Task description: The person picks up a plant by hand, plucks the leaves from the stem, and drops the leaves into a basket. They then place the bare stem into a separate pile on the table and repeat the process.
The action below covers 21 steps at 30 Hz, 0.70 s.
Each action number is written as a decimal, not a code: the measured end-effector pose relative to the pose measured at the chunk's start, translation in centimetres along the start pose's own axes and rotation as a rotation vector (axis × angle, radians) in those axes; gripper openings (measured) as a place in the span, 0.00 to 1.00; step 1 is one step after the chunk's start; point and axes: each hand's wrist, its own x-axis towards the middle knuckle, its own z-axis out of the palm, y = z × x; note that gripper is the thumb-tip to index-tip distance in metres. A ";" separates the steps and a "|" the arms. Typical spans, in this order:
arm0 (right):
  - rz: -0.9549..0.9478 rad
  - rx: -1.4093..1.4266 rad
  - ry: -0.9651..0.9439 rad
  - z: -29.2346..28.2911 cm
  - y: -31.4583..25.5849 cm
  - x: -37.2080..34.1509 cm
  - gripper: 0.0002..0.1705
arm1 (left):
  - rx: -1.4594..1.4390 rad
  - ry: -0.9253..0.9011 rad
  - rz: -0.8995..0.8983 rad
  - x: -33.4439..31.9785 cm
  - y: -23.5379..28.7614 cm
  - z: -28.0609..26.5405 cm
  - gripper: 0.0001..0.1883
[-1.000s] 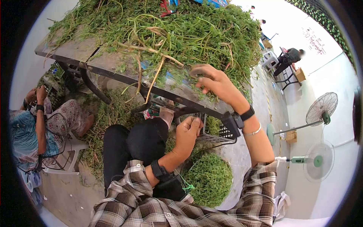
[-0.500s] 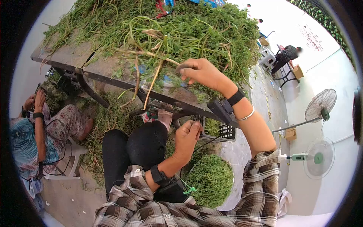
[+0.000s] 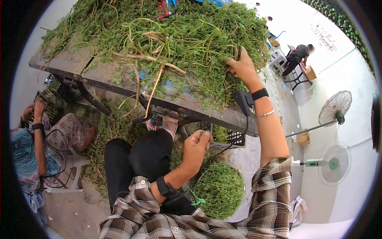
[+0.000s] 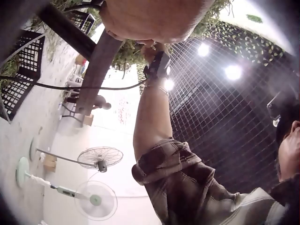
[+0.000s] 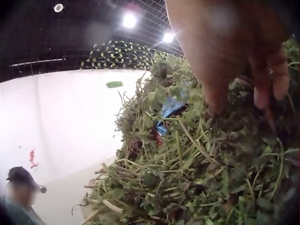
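Observation:
A large heap of leafy green stems [image 3: 191, 44] covers the table. Over its right side, my right hand [image 3: 246, 71] reaches in with thumb and index finger spread apart. Seen from the right wrist, the fingers [image 5: 261, 89] point down among the leaves, their tips partly hidden. My left hand [image 3: 195, 151] is held above my lap, below the table's edge, its fingers curled and the thumb against the index finger. Nothing shows sticking out of it. Thick pale stems [image 3: 155, 89] lie at the front edge, some hanging over it.
Beneath the table stands a black plastic crate [image 3: 234, 139]. A round mass of cut greens [image 3: 219, 191] is on the floor by my legs. Another person [image 3: 38, 139] sits at the left, near loose greens [image 3: 107, 139]. Two fans [image 3: 333, 163] stand at the right.
My right hand has moved from the table's front edge, first slightly left, then right and farther into the heap. The left hand has stayed nearly in place, fingers still curled.

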 end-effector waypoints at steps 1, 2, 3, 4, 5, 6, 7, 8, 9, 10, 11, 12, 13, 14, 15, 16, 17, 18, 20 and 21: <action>0.173 0.142 -0.151 -0.8 -2.1 -0.3 0.37 | 0.003 0.000 -0.003 0.0 0.0 0.0 0.12; 0.347 0.283 -0.302 -1.2 -3.3 -0.6 0.37 | 0.005 -0.001 -0.007 -0.1 0.0 0.1 0.12; 0.358 0.319 -0.335 -0.8 -2.9 -0.7 0.32 | 0.008 -0.002 -0.010 -0.1 0.0 0.1 0.12; 0.363 0.319 -0.333 -0.4 -2.3 -1.0 0.32 | 0.020 -0.004 -0.006 -0.1 0.0 0.1 0.12; 0.253 0.264 -0.305 0.0 -1.8 -1.3 0.26 | 0.032 -0.007 0.000 -0.2 0.0 0.2 0.12; 0.143 0.207 -0.277 0.0 -2.1 -1.5 0.21 | 0.033 -0.009 -0.002 -0.2 0.1 0.3 0.12; 0.153 0.172 -0.270 -0.2 -2.3 -2.4 0.15 | 0.039 -0.014 -0.018 -0.3 0.3 0.3 0.13; 0.155 0.169 -0.270 -0.4 -2.6 -3.4 0.15 | 0.043 -0.020 -0.034 -0.4 0.4 0.3 0.14; 0.096 0.161 -0.260 -0.8 -2.9 -4.4 0.15 | 0.040 -0.023 -0.036 -0.3 0.4 0.4 0.14; 0.035 0.152 -0.251 -1.2 -3.4 -5.4 0.15 | 0.050 -0.014 -0.031 -0.3 0.3 0.4 0.14; 0.087 0.121 -0.299 -1.6 -3.8 -6.4 0.14 | 0.061 -0.006 -0.028 -0.3 0.2 0.4 0.14; 0.089 0.117 -0.300 -1.9 -3.8 -7.4 0.14 | 0.058 -0.009 -0.031 -0.3 0.1 0.4 0.14; 0.059 0.125 -0.279 -2.1 -3.6 -8.4 0.13 | 0.047 -0.012 -0.033 -0.3 0.1 0.5 0.14; 0.027 0.133 -0.257 -2.5 -3.5 -9.1 0.13 | 0.037 -0.014 -0.033 -0.3 0.0 0.5 0.14; 0.070 0.114 -0.287 -3.0 -3.7 -9.6 0.12 | 0.036 -0.017 -0.034 -0.3 -0.1 0.5 0.14; 0.071 0.112 -0.285 -3.4 -3.5 -10.0 0.12 | 0.048 -0.022 -0.035 -0.3 -0.2 0.5 0.14; 0.056 0.109 -0.262 -3.7 -3.3 -10.4 0.14 | 0.060 -0.027 -0.036 -0.2 -0.3 0.4 0.14; 0.041 0.107 -0.238 -3.9 -3.2 -10.8 0.15 | 0.062 -0.029 -0.036 -0.2 -0.3 0.4 0.14; 0.040 0.114 -0.241 -4.4 -3.0 -11.7 0.15 | 0.059 -0.029 -0.037 -0.1 -0.3 0.3 0.14; 0.036 0.121 -0.246 -4.5 -3.1 -12.1 0.15 | 0.058 -0.028 -0.031 0.0 -0.2 0.2 0.14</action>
